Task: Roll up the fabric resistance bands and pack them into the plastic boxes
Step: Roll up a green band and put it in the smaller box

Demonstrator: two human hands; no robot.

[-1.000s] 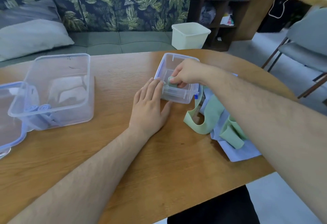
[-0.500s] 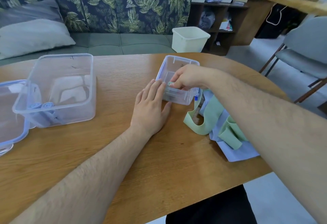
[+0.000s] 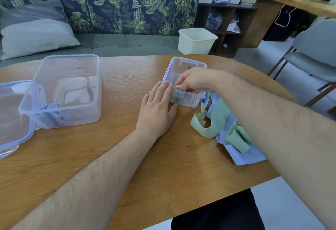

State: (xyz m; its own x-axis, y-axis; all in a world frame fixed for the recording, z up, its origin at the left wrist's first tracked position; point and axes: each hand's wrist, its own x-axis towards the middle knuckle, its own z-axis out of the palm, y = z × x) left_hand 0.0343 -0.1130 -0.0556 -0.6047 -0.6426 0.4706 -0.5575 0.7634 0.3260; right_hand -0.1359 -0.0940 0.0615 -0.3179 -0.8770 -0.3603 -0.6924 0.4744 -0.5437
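Note:
A small clear plastic box [image 3: 187, 62] stands mid-table. My right hand [image 3: 194, 80] reaches into it, fingertips pinched on a rolled green band [image 3: 176, 87] at the box's near-left corner. My left hand [image 3: 156, 110] lies flat on the table, fingers apart and pressed against the box's left wall. Loose green bands [image 3: 218, 115] lie on a pale blue cloth [image 3: 243, 155] to the right of the box. A large clear box [image 3: 72, 60] at the left holds two rolled blue bands [image 3: 47, 106].
A clear lid with a blue rim [image 3: 12, 113] lies at the far left table edge. Behind the wooden table [image 3: 127, 166] are a leaf-patterned sofa [image 3: 118, 6], a cream bin [image 3: 197, 41], shelves, and a grey chair [image 3: 316, 51] at right.
My right hand has shifted slightly inside the small box while holding the green roll. My left hand stays against the box. The camera has tilted a little.

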